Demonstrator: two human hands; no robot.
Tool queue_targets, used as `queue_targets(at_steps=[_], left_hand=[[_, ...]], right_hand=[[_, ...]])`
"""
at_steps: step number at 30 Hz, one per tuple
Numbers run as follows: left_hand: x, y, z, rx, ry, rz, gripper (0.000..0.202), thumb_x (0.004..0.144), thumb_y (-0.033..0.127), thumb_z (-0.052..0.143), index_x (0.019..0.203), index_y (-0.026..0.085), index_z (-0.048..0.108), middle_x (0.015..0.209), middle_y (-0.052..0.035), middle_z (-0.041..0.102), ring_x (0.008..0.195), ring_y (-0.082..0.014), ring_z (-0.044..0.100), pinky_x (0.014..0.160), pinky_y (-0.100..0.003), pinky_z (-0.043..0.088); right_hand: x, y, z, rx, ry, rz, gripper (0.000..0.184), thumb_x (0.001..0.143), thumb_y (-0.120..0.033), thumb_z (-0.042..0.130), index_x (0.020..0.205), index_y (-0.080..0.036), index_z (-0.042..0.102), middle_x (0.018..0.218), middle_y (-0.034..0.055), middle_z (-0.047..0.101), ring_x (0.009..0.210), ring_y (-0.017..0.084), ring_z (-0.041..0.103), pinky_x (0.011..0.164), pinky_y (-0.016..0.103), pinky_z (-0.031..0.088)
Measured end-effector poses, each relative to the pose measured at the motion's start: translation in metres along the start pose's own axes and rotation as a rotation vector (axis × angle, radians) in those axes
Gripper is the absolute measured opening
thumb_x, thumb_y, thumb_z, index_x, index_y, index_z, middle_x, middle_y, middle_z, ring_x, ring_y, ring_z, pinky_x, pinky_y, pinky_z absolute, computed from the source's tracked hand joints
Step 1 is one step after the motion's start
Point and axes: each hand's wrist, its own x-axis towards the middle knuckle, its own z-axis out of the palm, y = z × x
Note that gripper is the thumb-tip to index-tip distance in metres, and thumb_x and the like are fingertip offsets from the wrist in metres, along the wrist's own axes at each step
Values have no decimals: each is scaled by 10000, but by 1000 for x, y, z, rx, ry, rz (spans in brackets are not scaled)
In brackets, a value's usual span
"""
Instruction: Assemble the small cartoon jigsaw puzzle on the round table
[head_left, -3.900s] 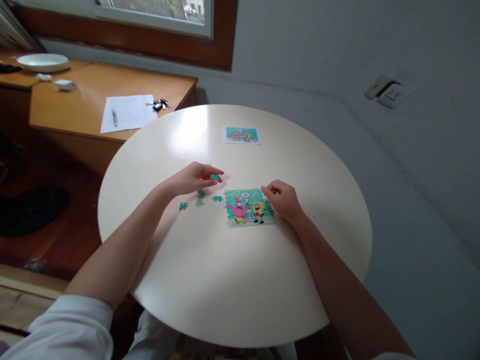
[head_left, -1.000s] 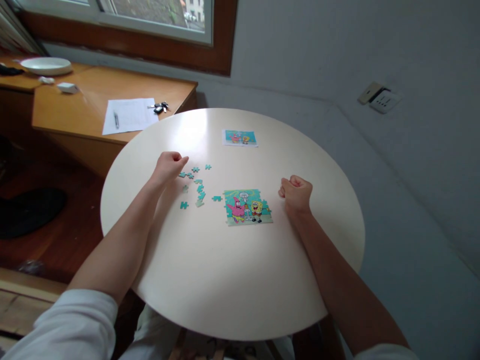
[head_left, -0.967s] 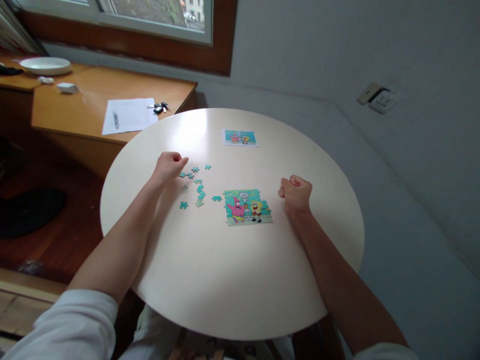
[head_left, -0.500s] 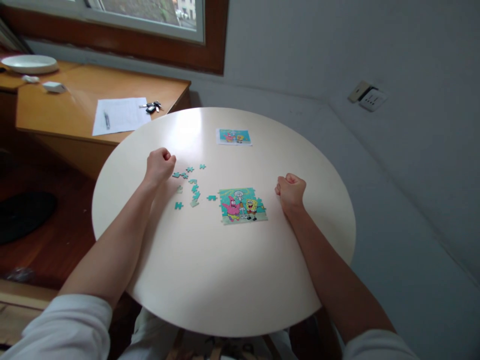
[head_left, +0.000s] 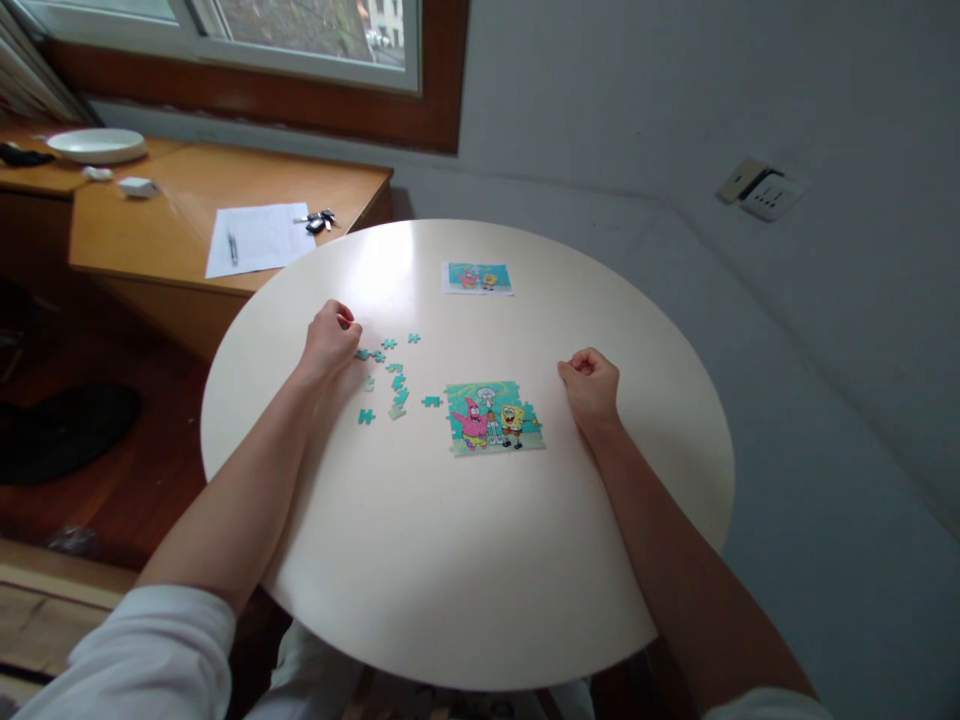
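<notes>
While the left hand rested loosely closed, stray pieces at its right, the right hand sat curled closed, the puzzle on its left.

Two hands: one left hand, one right hand. One part-joined puzzle, three cartoon figures on it. Loose puzzle pieces: about eleven, some touching, so exact count unsure. One picture card. One round white table. One paper sheet, one pen. One bunch of keys, number of keys too small to tell. One white dish. One small white box. Two wall plates. One window.
</notes>
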Motion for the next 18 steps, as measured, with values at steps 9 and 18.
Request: queue_targets(at_steps=[9, 18], left_hand=[[2, -2, 1, -20, 8, 10, 127, 668, 138, 543, 691, 206, 440, 693, 4, 489, 663, -160, 475, 661, -294, 387], [1, -2, 2, -16, 8, 0, 119, 662, 141, 530, 693, 208, 437, 709, -2, 503, 670, -161, 481, 660, -297, 389]], right_hand=[[-3, 2, -3, -213, -31, -94, 174, 583, -139, 511, 562, -216, 357, 526, -70, 344, 504, 89, 326, 505, 230, 312], [-12, -6, -9, -1073, -281, -159, 572, 912, -461, 309, 1429, -223, 359, 1512, 129, 311, 1399, 298, 238, 1107, 518, 180]])
